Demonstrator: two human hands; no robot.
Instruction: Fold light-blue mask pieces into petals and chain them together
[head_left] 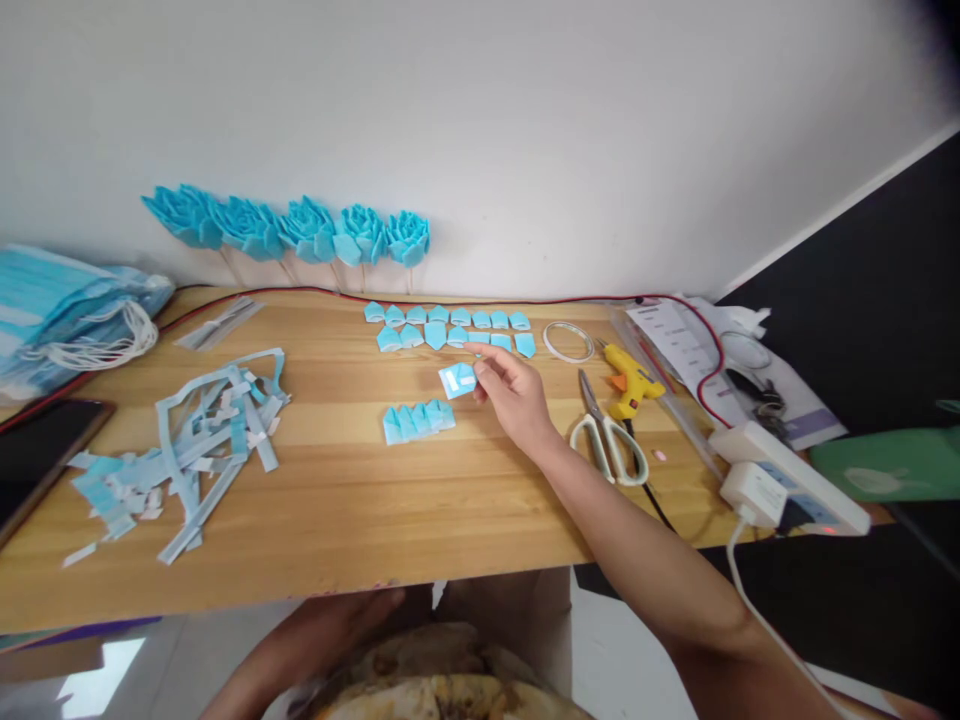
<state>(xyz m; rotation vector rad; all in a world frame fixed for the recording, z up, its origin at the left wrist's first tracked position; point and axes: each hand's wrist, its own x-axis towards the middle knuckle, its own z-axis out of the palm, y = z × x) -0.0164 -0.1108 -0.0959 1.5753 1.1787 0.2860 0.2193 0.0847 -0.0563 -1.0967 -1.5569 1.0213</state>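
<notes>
My right hand (517, 395) reaches over the middle of the table, its thumb and fingers closed at the right edge of a folded blue mask-fabric petal (452, 381) with white strips on it. Just below lies a row of overlapping folded petals (418, 422). Beyond my fingertips, two rows of small folded petals (436, 334) are laid out, and the hand covers part of the nearer row. Down in my lap, below the table edge, my left hand (367, 608) rests with fingers stretched out and holds nothing visible.
Blue fabric roses (307, 228) on sticks lean against the wall. Scraps (199, 450), masks (67, 310) and a phone (52, 455) lie left. On the right are a tape ring (568, 342), scissors (606, 430), a yellow glue gun (631, 380) and a power strip (799, 485) with cords.
</notes>
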